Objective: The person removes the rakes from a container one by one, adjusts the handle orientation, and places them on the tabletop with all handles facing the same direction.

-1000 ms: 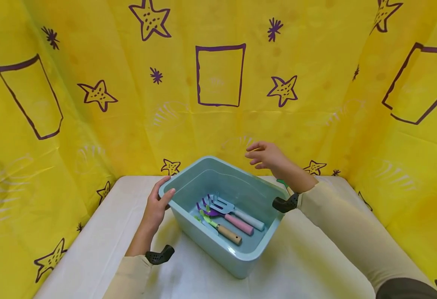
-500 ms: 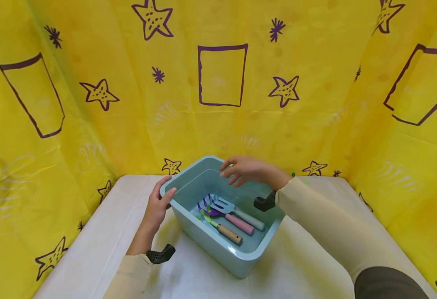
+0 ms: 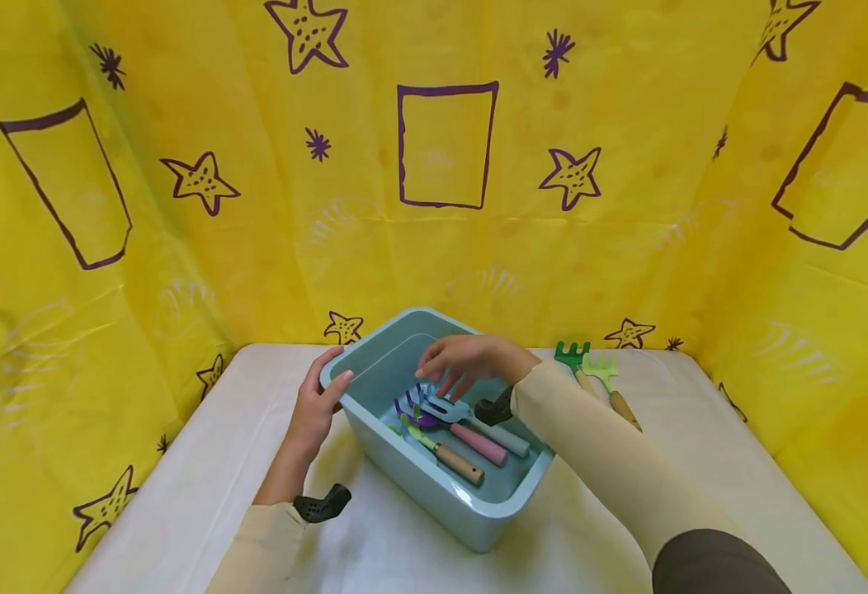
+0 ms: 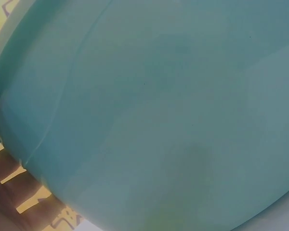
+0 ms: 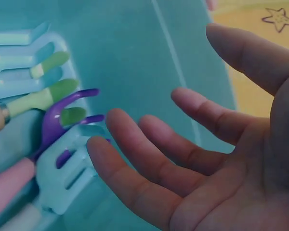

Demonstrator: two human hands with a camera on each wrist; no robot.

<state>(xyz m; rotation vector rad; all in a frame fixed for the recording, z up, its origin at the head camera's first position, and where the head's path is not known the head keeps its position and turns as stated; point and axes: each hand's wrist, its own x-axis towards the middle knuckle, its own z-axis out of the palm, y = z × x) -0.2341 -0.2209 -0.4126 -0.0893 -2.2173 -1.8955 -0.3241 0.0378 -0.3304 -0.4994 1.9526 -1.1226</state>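
My left hand point(image 3: 315, 404) holds the left corner of a light blue plastic bin point(image 3: 504, 510), thumb inside the rim and fingers outside. Within the bin, my right hand point(image 3: 471, 359) hovers palm down with loosely spread fingers and nothing in them. Its fingertips are right by the tines of a light blue hand rake point(image 5: 67, 168). Beside that lies a purple hand rake with a pink handle point(image 3: 482, 445), then a light green hand rake with a wooden handle point(image 3: 458, 464). Another light blue rake point(image 5: 14, 62) lies partly under the green one.
Right of the bin, a dark green hand rake point(image 3: 571, 355) and a light green hand rake point(image 3: 603, 371) lie on the white table point(image 3: 672, 445), partly behind my right sleeve. A yellow curtain point(image 3: 441, 264) with starfish drawings closes off the back and sides.
My right hand has moved left and down from above the bin's far right side into the bin. The green rakes behind that arm have come into view. My left hand stays on the rim.
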